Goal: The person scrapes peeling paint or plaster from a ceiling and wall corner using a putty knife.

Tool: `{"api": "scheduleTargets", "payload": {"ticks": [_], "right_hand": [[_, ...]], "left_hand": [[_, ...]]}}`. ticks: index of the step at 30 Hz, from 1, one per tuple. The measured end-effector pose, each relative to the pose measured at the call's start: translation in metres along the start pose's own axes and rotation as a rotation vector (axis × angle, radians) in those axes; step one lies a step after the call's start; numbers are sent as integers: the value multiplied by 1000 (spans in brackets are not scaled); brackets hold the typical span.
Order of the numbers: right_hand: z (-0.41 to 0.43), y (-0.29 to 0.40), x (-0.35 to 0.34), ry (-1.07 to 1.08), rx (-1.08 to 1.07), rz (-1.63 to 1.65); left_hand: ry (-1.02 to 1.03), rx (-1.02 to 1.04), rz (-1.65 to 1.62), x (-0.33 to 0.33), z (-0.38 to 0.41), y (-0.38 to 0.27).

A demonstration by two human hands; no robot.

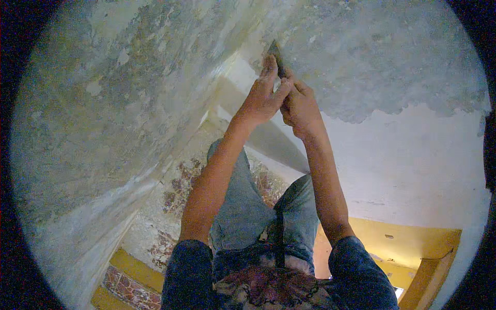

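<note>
Both arms reach away from me towards the inside corner of a wall coated with grey, patchy plaster (pixel 387 58). My right hand (pixel 304 106) is closed around the handle end of a dark, pointed trowel-like tool (pixel 274 48), whose handle is mostly hidden by the fingers. Beside it, my left hand (pixel 263 97) has its fingers along the blade, and its thumb stretches across to the right hand. The blade's tip lies at or very near the plaster; contact cannot be made out for certain.
On the left, another wall face (pixel 97 97) carries the same rough grey coat. Smooth white wall (pixel 387 155) lies below the plaster's ragged edge. Stone-patterned floor (pixel 170 240) with pale splatter is below, near my jeans-clad legs (pixel 240 201). A yellow opening (pixel 407 240) shows at lower right.
</note>
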State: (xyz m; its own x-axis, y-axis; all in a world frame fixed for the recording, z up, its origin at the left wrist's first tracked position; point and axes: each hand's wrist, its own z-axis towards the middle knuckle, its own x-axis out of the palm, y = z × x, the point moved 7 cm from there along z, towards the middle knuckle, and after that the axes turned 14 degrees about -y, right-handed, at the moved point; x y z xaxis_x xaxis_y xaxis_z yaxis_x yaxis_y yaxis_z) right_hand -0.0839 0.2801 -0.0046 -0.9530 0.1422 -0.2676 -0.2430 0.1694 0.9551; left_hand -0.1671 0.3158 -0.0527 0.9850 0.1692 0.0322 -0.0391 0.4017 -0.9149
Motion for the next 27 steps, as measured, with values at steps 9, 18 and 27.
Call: {"api": "scheduleTargets", "payload": {"ticks": [9, 18, 27], "right_hand": [[1, -15, 10, -15, 15, -16], [3, -18, 12, -8, 2, 10], [-6, -19, 8, 8, 71, 31]], "left_hand": [[-26, 18, -1, -6, -10, 9], [19, -29, -12, -7, -6, 9], [-23, -104, -54, -6, -9, 15]]}}
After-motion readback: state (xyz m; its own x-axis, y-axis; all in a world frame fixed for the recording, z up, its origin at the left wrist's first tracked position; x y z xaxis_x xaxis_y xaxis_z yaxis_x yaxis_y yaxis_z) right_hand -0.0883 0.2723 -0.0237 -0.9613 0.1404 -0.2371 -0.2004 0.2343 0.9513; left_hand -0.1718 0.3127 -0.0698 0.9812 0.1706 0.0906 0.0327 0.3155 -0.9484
